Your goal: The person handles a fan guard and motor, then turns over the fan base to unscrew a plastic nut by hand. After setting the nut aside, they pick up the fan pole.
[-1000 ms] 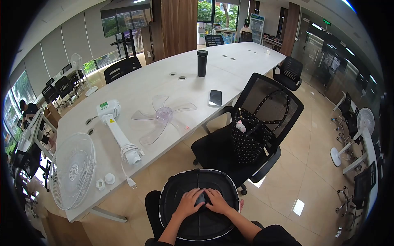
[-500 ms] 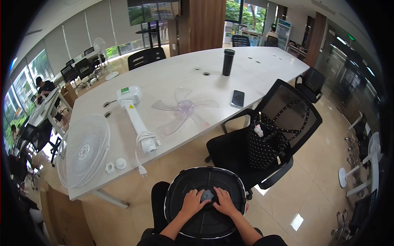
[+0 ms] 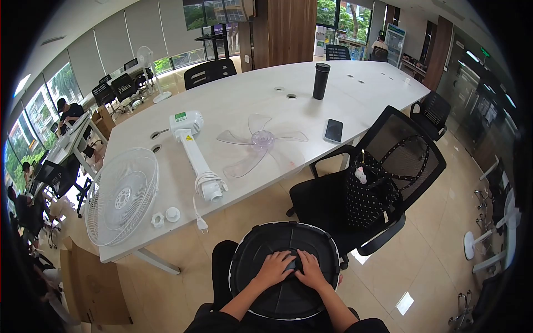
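Observation:
A round black base with a white rim (image 3: 250, 288) rests on my lap. My left hand (image 3: 275, 268) lies over its centre, fingers spread, touching a grey knob-like part (image 3: 291, 265) that is mostly covered. My right hand (image 3: 311, 271) is on the other side of that part, its fingers spread over the centre. On the white table (image 3: 233, 100) are a white fan guard (image 3: 123, 197), a fan head on a pole with a wound cord (image 3: 194, 152), clear fan blades (image 3: 262, 140), a white ring nut (image 3: 158, 220) and a round white cap (image 3: 172, 214).
A black chair (image 3: 402, 147) holding a dotted bag (image 3: 366, 194) stands at the right. On the table are a phone (image 3: 333, 130) and a black tumbler (image 3: 321, 81). An open cardboard box (image 3: 97, 288) is at lower left. A person (image 3: 69, 111) sits farther back.
The view has shifted, so the table and its items appear further right. My hands have closed in over the base's centre, covering more of the grey part.

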Motion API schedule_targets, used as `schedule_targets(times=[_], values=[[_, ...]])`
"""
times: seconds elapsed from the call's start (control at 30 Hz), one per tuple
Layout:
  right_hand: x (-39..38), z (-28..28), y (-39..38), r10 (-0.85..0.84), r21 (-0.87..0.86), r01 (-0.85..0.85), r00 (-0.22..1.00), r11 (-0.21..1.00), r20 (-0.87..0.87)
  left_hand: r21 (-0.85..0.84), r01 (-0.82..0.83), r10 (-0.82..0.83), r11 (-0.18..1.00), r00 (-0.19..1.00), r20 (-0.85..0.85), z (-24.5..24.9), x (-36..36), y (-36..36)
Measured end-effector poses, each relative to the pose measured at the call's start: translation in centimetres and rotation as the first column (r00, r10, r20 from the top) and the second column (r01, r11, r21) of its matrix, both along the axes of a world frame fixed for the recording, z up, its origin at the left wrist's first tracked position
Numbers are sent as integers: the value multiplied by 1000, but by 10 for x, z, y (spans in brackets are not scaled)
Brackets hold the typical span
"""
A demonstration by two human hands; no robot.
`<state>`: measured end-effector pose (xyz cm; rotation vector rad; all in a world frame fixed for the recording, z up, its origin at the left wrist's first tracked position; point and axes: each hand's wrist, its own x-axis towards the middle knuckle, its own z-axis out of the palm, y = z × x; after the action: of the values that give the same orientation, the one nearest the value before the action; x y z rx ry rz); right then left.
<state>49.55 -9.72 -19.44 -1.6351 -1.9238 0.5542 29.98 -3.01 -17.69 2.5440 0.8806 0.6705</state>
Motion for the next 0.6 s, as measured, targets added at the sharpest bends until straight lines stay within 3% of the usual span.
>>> schedule_targets(times=[0.17, 0.37, 0.57, 0.6], values=[[-1, 0, 1, 1, -32, 0, 1000, 999, 11, -51, -211, 192, 976, 949, -250, 20, 16, 0], [0, 2, 0, -5, -21, 5, 1000, 1000, 1, -91, -271, 242, 958, 937, -251, 13, 14, 8], [-1, 4, 0, -9, -23, 9, 1000, 1000, -4, -387, -334, 215, 860, 923, -319, 25, -3, -3], [-1, 3, 0, -7, -21, 7, 1000, 1000, -2, -331, -314, 215, 890, 928, -303, 22, -4, -2]])
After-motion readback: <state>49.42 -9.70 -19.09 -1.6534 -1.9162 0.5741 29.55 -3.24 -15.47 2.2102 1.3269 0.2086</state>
